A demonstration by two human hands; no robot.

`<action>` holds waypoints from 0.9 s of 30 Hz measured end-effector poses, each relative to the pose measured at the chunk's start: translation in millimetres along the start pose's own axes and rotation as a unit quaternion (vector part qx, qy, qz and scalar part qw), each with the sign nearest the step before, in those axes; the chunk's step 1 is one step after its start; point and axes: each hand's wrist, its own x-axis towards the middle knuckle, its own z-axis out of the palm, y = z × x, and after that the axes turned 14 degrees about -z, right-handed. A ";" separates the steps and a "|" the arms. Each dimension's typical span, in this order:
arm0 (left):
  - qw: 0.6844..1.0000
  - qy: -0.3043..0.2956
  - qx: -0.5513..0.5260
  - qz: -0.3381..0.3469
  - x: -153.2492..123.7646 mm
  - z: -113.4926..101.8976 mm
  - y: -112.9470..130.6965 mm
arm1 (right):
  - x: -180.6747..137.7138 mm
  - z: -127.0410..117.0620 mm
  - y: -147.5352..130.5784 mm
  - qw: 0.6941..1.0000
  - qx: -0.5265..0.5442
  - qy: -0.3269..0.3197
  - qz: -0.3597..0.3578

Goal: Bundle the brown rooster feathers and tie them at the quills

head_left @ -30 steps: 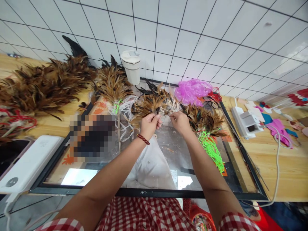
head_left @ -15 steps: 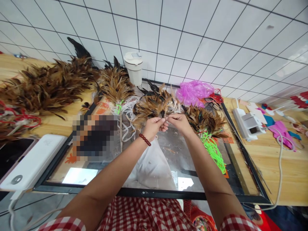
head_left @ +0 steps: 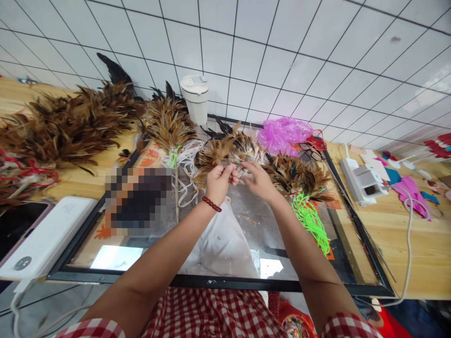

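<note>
My left hand (head_left: 219, 182), with a dark red bead bracelet (head_left: 211, 203) on its wrist, is closed in a pinch on a small brown feather (head_left: 223, 151) by its lower end. Just to its right, my right hand (head_left: 259, 180) has its fingers apart and slightly blurred, beside the loose feather pile (head_left: 252, 149). That heap of brown, black and pale feathers lies behind both hands. A second feather pile (head_left: 298, 171) is to the right, in front of a hank of bright green cord (head_left: 310, 220). Under the left forearm, a white cloth or bag (head_left: 225, 239) covers part of the glass.
A black-framed glass panel (head_left: 232, 283) lies on the wooden table. At left are feather bundles (head_left: 169, 122), white cord (head_left: 185, 183) and a power bank (head_left: 49, 239). A lidded white cup (head_left: 196, 101) and purple plastic bag (head_left: 283, 134) stand behind; a power strip (head_left: 359, 180) is right.
My hands have moved apart. The right fingers have opened and left the left fingertips, while my left hand has shifted slightly left and up, still pinching.
</note>
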 end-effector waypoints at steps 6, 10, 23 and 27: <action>0.996 0.059 -0.046 0.049 6.6 -3.8 4.1 | -1.4 -9.9 -5.2 0.974 -0.170 -0.145 0.022; 0.997 0.057 -0.033 0.037 6.3 -3.6 2.0 | -0.2 -8.9 -7.8 0.978 -0.177 -0.104 0.027; 0.997 0.055 -0.033 0.046 10.4 -6.4 -6.1 | -1.4 1.5 10.0 0.992 -0.027 0.107 0.062; 0.999 0.040 -0.010 0.021 9.9 -4.7 -10.7 | 0.5 12.1 16.5 0.957 0.187 0.171 0.138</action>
